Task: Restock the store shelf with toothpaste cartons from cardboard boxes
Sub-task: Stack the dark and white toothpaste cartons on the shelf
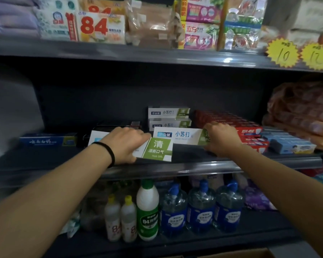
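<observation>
On the middle shelf [175, 165], two stacked toothpaste cartons [169, 119] stand at the back, a third carton [179, 136] lies directly before them under the right hand [221, 139], a fourth [155, 149] lies left-front under the left hand [126, 144], and a carton stack [248, 133] lies right.

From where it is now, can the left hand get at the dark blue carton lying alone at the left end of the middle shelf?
Probably yes. The dark blue carton lies alone at the shelf's front, nothing before it. But the left hand is holding a green-and-white carton and must release it first.
</observation>
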Available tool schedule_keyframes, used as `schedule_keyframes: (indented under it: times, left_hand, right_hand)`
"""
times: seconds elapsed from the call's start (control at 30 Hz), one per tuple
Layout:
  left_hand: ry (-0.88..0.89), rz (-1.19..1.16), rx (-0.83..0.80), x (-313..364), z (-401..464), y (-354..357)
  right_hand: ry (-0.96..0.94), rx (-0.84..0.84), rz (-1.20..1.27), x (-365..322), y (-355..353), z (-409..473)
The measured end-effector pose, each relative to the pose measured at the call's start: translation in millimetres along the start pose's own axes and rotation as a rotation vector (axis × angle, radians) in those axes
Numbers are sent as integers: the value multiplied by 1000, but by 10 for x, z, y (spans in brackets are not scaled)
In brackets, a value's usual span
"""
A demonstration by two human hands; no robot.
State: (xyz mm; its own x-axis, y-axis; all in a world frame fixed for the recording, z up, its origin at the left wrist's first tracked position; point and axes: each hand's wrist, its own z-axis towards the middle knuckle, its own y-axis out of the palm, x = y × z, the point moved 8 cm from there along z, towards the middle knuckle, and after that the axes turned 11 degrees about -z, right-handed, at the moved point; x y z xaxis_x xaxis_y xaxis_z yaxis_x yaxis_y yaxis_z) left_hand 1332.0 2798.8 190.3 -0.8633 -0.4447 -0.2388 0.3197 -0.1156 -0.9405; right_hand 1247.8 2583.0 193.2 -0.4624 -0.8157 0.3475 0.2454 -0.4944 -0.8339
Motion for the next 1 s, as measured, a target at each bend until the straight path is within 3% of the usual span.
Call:
schedule_keyframes:
  times: [0.5,0.77,1.0]
  left_hand:
    - [-38,54,49,-601,879,187]
    - [-44,70,84,-775,1105,299]
    - [-77,42,63,-845,1145,384]
  right_hand:
    - [-71,-42,-27,-319,827,1088]
    - [-91,-138,-87,-327,1211,1396]
    - [-130,-111,-12,-403,1346,1466]
